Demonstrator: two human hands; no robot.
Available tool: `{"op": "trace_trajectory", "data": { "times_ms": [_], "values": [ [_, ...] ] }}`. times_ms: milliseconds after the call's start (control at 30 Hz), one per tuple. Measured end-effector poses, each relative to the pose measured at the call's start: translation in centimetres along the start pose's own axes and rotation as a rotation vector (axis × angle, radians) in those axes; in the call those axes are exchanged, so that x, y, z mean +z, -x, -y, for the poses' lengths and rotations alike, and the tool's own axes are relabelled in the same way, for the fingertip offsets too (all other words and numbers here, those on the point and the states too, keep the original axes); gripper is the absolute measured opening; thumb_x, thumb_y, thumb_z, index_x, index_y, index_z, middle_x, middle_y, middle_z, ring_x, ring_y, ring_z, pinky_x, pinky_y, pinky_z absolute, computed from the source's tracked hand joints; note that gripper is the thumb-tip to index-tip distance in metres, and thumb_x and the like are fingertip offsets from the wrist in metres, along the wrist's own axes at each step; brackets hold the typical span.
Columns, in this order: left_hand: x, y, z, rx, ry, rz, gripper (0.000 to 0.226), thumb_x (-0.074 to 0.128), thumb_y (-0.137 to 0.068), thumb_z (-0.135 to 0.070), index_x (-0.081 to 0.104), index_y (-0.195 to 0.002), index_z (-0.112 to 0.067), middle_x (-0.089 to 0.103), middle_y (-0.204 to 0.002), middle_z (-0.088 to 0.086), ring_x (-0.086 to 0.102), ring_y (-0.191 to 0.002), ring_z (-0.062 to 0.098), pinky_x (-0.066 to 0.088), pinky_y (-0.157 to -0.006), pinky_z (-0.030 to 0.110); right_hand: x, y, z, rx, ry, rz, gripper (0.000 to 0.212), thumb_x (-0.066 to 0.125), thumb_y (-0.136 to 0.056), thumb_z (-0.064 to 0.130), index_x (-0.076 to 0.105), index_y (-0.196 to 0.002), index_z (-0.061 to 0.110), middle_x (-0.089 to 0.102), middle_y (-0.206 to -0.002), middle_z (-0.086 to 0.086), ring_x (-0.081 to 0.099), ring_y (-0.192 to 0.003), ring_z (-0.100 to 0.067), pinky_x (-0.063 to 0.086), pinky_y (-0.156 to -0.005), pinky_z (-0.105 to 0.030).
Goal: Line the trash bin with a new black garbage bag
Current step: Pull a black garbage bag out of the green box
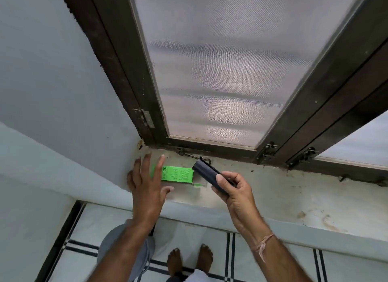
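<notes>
Head view looks down at a stained, pale stone window sill [273, 193] running below a dark brown wooden window frame [117, 57] with a fine grey mesh screen [220, 61]. A metal hinge [144, 118] sits on the frame's left post, and small metal latches [267, 151] sit along the bottom rail to the right. A pale blue-grey painted wall [42, 71] closes off the sill on the left.

On the sill lies a bright green flat printed cardboard box [178, 173], near the corner by the wall. A small green scrap [197, 184] lies just beside its right end. A thin metal hook [189, 154] rests on the sill behind the box.

The left hand [147, 187] is open, fingers spread, hovering over the left end of the green box and partly hiding it; whether it touches the box cannot be told. The right hand [233, 189] grips a tight black roll of plastic garbage bags [210, 175], thumb on top and fingers wrapped beneath. The roll is tilted, its free end pointing up and left, just beside the right end of the green box and above the sill. A pale thread bracelet [264, 243] circles the right wrist.

Below, a grey round plastic trash bin [109, 246] stands on the white tiled floor [273, 267] with black stripes, under the left forearm, next to two bare feet [189, 260].
</notes>
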State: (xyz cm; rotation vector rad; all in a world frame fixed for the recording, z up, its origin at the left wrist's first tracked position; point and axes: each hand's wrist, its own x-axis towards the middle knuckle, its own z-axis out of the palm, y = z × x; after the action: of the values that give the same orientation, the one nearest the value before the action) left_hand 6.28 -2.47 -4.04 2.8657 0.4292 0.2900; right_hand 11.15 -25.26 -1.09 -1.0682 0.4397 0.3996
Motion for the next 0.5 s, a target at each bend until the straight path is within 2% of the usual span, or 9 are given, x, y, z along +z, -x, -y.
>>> {"op": "trace_trajectory", "data": {
  "times_ms": [67,100,167,200,267,367,500],
  "values": [
    [-1.0,1.6,-1.9,-0.060,0.155,-0.124,0.077,0.087,-0.074,-0.035,0.053,-0.141,-0.017,0.049,-0.138,0.012,0.047,-0.125,0.035,0.044,-0.096,0.053,0.7,0.3,-0.3,0.005,-0.008,0.012,0.035,0.082,-0.073,0.013,0.066,-0.103,0.006,0.069,-0.113,-0.017,0.073,-0.102,-0.029,0.064,-0.082,-0.032],
    [-1.6,2.2,-3.0,-0.125,0.357,-0.113,0.062,0.081,-0.083,-0.033,0.052,-0.137,-0.019,0.053,-0.131,0.008,0.052,-0.120,0.029,0.048,-0.094,0.046,1.1,0.5,-0.5,0.009,-0.002,0.025,0.038,0.082,-0.072,0.014,0.065,-0.105,0.006,0.069,-0.113,-0.017,0.074,-0.104,-0.030,0.064,-0.084,-0.033],
    [-2.7,2.5,-5.4,-0.366,0.892,0.102,0.035,0.063,-0.098,-0.039,0.053,-0.131,-0.029,0.062,-0.124,0.001,0.061,-0.115,0.018,0.054,-0.091,0.032,2.1,1.2,-1.1,0.014,0.021,0.069,0.041,0.083,-0.074,0.015,0.065,-0.109,0.005,0.071,-0.117,-0.017,0.074,-0.109,-0.031,0.063,-0.090,-0.036],
    [-3.1,2.4,-6.4,-0.487,1.135,0.201,0.032,0.056,-0.101,-0.044,0.056,-0.129,-0.029,0.067,-0.122,0.002,0.066,-0.114,0.018,0.057,-0.092,0.032,2.7,1.6,-1.3,0.014,0.033,0.096,0.041,0.083,-0.075,0.015,0.065,-0.111,0.004,0.071,-0.118,-0.018,0.074,-0.110,-0.031,0.062,-0.090,-0.036],
    [-3.7,2.2,-7.6,-0.601,1.414,0.239,0.037,0.051,-0.102,-0.045,0.064,-0.127,-0.021,0.076,-0.116,0.006,0.072,-0.112,0.023,0.060,-0.095,0.040,3.7,2.4,-1.6,-0.008,0.103,0.143,0.038,0.082,-0.080,0.017,0.067,-0.113,0.006,0.073,-0.116,-0.016,0.074,-0.108,-0.026,0.062,-0.087,-0.032],
    [-4.7,2.4,-7.9,-0.601,1.478,0.217,0.036,0.051,-0.104,-0.037,0.068,-0.126,-0.016,0.079,-0.112,0.009,0.075,-0.108,0.023,0.061,-0.093,0.039,4.9,3.2,-1.9,-0.059,0.254,0.171,0.025,0.078,-0.088,0.020,0.073,-0.112,0.014,0.077,-0.108,-0.011,0.074,-0.096,-0.015,0.061,-0.081,-0.027],
    [-4.5,3.6,-7.2,-0.600,1.549,0.321,0.045,0.052,-0.099,-0.045,0.069,-0.128,-0.016,0.077,-0.116,0.013,0.072,-0.114,0.026,0.060,-0.093,0.044,5.7,3.7,-2.1,-0.107,0.250,0.101,0.029,0.076,-0.091,0.026,0.069,-0.099,-0.001,0.070,-0.090,-0.021,0.065,-0.080,-0.020,0.056,-0.071,-0.034]
  ]
}}
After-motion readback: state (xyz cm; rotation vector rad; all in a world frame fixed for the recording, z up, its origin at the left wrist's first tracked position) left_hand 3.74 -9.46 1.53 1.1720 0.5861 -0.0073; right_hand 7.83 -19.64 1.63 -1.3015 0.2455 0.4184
